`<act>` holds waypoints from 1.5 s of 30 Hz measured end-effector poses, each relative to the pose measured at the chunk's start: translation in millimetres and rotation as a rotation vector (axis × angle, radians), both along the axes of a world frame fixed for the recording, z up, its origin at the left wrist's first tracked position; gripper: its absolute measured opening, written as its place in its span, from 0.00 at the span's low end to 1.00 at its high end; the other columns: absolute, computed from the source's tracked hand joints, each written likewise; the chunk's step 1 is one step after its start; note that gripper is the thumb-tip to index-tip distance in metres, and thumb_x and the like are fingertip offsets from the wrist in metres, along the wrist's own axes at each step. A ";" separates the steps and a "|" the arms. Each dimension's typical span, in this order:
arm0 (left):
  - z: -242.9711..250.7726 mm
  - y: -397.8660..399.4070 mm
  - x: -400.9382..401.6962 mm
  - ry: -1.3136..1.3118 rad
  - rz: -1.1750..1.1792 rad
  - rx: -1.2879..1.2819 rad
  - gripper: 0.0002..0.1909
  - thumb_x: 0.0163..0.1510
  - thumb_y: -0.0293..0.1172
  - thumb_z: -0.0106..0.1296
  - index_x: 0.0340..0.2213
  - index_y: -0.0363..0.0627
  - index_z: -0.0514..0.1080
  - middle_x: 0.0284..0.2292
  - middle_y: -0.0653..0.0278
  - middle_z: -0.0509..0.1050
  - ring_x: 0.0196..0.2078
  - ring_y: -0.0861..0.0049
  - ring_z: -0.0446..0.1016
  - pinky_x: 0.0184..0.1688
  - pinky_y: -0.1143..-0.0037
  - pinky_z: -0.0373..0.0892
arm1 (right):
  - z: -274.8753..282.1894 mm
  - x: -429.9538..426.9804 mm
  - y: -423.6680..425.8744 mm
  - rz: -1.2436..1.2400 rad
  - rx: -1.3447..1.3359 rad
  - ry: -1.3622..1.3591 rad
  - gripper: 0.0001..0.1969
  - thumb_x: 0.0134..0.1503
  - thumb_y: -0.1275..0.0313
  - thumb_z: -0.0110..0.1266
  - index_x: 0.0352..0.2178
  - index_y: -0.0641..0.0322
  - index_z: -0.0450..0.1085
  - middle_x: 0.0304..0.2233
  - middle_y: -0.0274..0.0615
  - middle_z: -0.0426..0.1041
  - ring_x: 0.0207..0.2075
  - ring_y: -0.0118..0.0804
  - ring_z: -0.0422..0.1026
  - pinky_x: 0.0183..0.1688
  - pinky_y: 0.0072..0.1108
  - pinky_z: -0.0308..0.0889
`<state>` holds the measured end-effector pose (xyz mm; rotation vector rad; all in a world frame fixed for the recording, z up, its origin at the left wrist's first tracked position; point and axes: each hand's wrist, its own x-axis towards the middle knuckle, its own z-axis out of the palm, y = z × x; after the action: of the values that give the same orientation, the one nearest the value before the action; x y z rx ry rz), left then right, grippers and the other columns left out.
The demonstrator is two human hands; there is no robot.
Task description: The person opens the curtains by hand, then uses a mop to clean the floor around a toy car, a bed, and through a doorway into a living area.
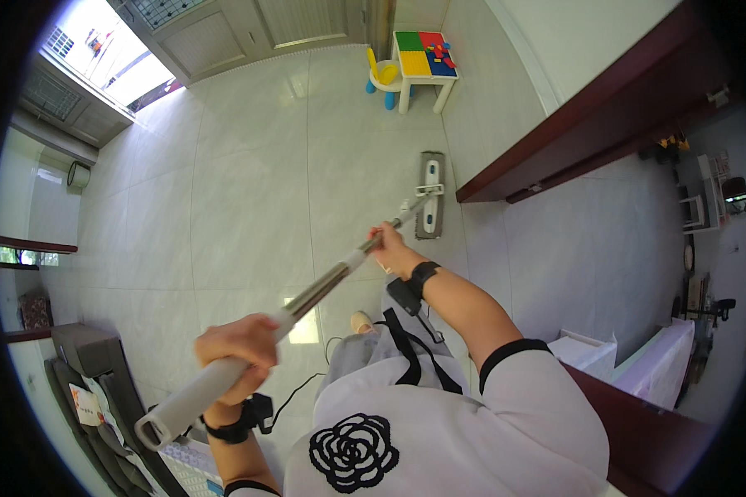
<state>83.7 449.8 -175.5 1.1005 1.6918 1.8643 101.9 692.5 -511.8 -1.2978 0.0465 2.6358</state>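
A flat mop's pole (323, 287) runs diagonally from the lower left up to its head. My left hand (241, 351) is wrapped around the grey grip (189, 402) near the top end, which has a hanging loop. Farther down the pole, my right hand (390, 248) grips the metal tube. The mop head (431, 195), a white plate over a grey pad, lies flat on the tiled floor (248, 205), close to the wall and the doorway edge. Black straps with small devices sit on both wrists.
A child's block table (426, 56) and a small chair (385, 77) stand by the far wall. To the right is a dark red door frame (534, 155). A grey sofa (93, 410) lies at left, a bin (78, 174) beyond it. The entrance door (224, 37) stands open. A cable hangs beside my leg.
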 end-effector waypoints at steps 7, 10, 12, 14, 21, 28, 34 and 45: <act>-14.0 97.1 -64.6 -0.135 0.040 0.128 0.04 0.30 0.19 0.46 0.12 0.39 0.63 0.10 0.65 0.63 0.13 0.76 0.62 0.27 0.75 0.61 | -6.3 -55.1 90.8 -0.019 -0.113 -0.109 0.02 0.44 0.78 0.36 0.20 0.64 0.52 0.18 0.41 0.58 0.20 0.32 0.60 0.25 0.21 0.62; -7.6 126.6 -86.3 -0.116 0.065 0.112 0.04 0.29 0.20 0.47 0.10 0.41 0.63 0.08 0.67 0.62 0.11 0.77 0.61 0.23 0.77 0.60 | -10.2 -85.2 112.6 0.072 -0.105 -0.057 0.02 0.44 0.78 0.37 0.21 0.64 0.52 0.18 0.40 0.57 0.20 0.32 0.59 0.25 0.22 0.61; -2.5 145.4 -97.9 -0.098 0.086 0.089 0.04 0.29 0.20 0.47 0.09 0.42 0.63 0.06 0.68 0.61 0.10 0.78 0.61 0.22 0.79 0.60 | -4.7 -107.4 127.6 0.108 -0.090 -0.069 0.02 0.44 0.78 0.37 0.21 0.64 0.52 0.18 0.41 0.57 0.20 0.32 0.59 0.26 0.22 0.62; -3.0 168.4 -113.5 -0.107 0.098 0.086 0.04 0.29 0.20 0.47 0.10 0.42 0.64 0.06 0.68 0.62 0.10 0.78 0.61 0.22 0.79 0.60 | -5.5 -128.9 149.0 0.132 -0.083 -0.070 0.02 0.44 0.77 0.37 0.21 0.64 0.53 0.19 0.41 0.58 0.20 0.32 0.59 0.26 0.22 0.62; -24.1 227.0 -156.5 -0.012 -0.004 0.009 0.07 0.26 0.15 0.46 0.11 0.42 0.66 0.08 0.67 0.63 0.13 0.77 0.63 0.24 0.77 0.61 | -10.2 -199.8 219.7 0.172 0.046 -0.055 0.03 0.44 0.77 0.37 0.22 0.64 0.52 0.18 0.41 0.57 0.18 0.32 0.59 0.24 0.22 0.62; -38.4 236.4 -162.9 0.018 0.043 -0.038 0.05 0.26 0.17 0.46 0.10 0.42 0.65 0.08 0.68 0.63 0.12 0.78 0.62 0.24 0.77 0.60 | -8.0 -217.9 235.5 0.298 0.138 -0.208 0.04 0.44 0.77 0.38 0.21 0.62 0.52 0.16 0.38 0.57 0.18 0.30 0.58 0.22 0.18 0.60; -29.8 175.0 -142.4 -0.126 0.201 0.016 0.03 0.27 0.20 0.49 0.10 0.41 0.66 0.08 0.67 0.63 0.11 0.77 0.61 0.24 0.77 0.61 | -12.0 -176.2 178.5 0.493 0.177 -0.261 0.06 0.45 0.74 0.38 0.25 0.64 0.52 0.18 0.41 0.58 0.20 0.31 0.61 0.26 0.22 0.64; 21.0 34.2 -74.6 -0.124 0.584 0.070 0.07 0.30 0.25 0.52 0.09 0.44 0.64 0.05 0.70 0.61 0.08 0.82 0.59 0.20 0.80 0.57 | 28.7 -159.1 -23.1 0.716 0.112 -0.259 0.10 0.49 0.70 0.35 0.30 0.67 0.50 0.21 0.43 0.59 0.20 0.34 0.62 0.26 0.23 0.65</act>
<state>9.1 484.0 -154.4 0.5205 2.0326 2.2865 -57.1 669.3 -483.1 -1.8692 -0.7210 2.9030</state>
